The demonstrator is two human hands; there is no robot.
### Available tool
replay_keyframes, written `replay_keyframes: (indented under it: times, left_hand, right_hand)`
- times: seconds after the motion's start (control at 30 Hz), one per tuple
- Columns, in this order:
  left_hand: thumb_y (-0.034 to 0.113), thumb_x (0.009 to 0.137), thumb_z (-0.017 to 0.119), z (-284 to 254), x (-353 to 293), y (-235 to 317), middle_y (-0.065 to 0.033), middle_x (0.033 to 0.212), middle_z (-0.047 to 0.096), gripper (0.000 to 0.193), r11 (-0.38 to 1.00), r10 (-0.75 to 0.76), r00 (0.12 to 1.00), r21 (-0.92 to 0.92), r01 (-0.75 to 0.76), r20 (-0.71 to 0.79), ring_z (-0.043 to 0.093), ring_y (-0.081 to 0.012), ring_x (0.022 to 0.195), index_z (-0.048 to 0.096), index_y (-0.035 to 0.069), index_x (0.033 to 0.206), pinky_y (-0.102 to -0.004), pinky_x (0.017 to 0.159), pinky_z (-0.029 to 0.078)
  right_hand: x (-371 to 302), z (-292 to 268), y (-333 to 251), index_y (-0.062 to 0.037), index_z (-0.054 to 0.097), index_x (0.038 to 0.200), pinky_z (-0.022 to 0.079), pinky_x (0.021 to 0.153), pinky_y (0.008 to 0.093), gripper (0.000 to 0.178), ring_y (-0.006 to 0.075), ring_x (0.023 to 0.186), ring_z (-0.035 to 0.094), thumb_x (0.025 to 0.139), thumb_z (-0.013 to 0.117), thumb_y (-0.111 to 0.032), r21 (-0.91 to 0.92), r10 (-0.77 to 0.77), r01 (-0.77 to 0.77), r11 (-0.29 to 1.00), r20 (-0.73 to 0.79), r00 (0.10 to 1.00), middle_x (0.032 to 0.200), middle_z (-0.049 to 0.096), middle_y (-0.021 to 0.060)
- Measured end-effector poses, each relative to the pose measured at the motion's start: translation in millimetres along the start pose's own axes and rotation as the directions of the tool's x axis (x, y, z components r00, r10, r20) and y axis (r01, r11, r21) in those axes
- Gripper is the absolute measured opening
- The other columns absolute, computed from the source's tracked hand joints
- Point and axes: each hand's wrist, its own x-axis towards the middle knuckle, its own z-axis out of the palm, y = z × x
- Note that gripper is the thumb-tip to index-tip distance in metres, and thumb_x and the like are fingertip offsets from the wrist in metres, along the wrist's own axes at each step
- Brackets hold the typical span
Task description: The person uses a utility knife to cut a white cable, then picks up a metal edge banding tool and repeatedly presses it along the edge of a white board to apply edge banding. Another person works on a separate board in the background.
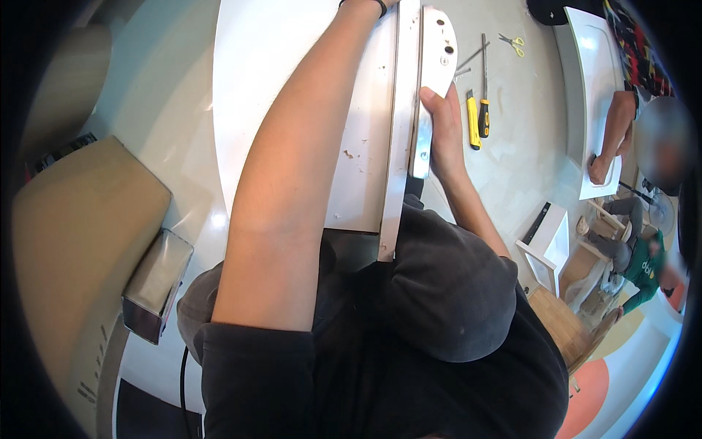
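A large white panel (358,175) lies across my lap, with small crumbs on it and a narrow raised edge strip (391,190) along its right side. Beside that strip runs a metal rail (422,157) against a white piece with a rounded end and dark holes (439,58). My right hand (444,132) grips the rail from the right, thumb on its face and fingers out of sight behind. My left hand (371,4) reaches to the top of the panel. A dark band circles its wrist, and its fingers are cut off by the picture's upper edge.
On the floor to the right lie a yellow utility knife (474,121), a long screwdriver (484,117), yellow-handled scissors (515,45) and loose metal pieces. A cardboard box (88,219) stands at left. Far right, one person handles a white panel (592,88); another person (640,256) sits behind.
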Motion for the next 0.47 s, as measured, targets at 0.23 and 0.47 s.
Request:
replay_keyframes:
  times: [0.23, 0.47]
  left_hand:
    - [0.025, 0.105, 0.037, -2.8, 0.8, -3.3, -0.0275, 0.129, 0.065, 0.043, 0.996, -0.045, 0.998, -0.071, 0.048, 0.051, 0.059, -0.0437, 0.122, 0.063, 0.002, 0.131, -0.0494, 0.108, 0.043]
    - [0.041, 0.105, 0.045, 7.1, 19.1, -23.4, -0.0253, 0.141, 0.06, 0.05, 0.986, 0.02, 0.999, -0.167, -0.013, 0.038, 0.049, -0.0325, 0.142, 0.063, 0.008, 0.138, -0.0383, 0.121, 0.033]
  right_hand:
    - [85.9, -4.5, 3.1, -0.0008, 0.06, 0.12, 0.049, 0.084, 0.0278, 0.045, 0.014, 0.098, 0.061, 0.099, 0.055, -0.04, -0.001, -0.12, 0.121, 0.993, 0.086, 0.989, 0.106, 0.063, 0.0096]
    - [143.5, 2.6, 40.0, 0.0077, 0.027, 0.157, 0.021, 0.125, 0.0359, 0.089, 0.032, 0.152, 0.032, 0.091, 0.072, -0.031, -0.024, -0.453, 0.453, 0.891, 0.015, 0.892, 0.16, 0.037, 0.0255]
